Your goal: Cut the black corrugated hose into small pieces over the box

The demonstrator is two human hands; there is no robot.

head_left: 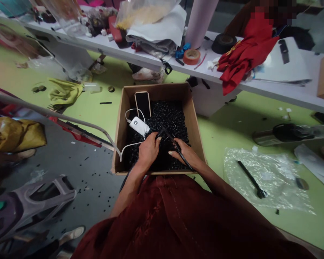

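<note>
A cardboard box (198,147) stands in front of me, with a heap of small shiny black pieces (169,113) inside. My left hand (149,150) is over the heap, thumb and fingers closed on a thin black strip near its end. My right hand (185,154) is to the right, its fingers bent around a thin black strip (180,153) that slants back towards the wrist. Where the strips meet between the hands is too dark to make out. A white power bank (139,126) with a white cable and a phone (143,104) lie in the box's left part.
Right of the box, a clear plastic sheet (270,176) carries a black strip with a frayed end (251,178). A steel bottle (280,135) lies beyond it. Across the back runs a white shelf (156,61) with orange tape (191,57) and red cloth (248,50). A purple stool (40,198) stands left.
</note>
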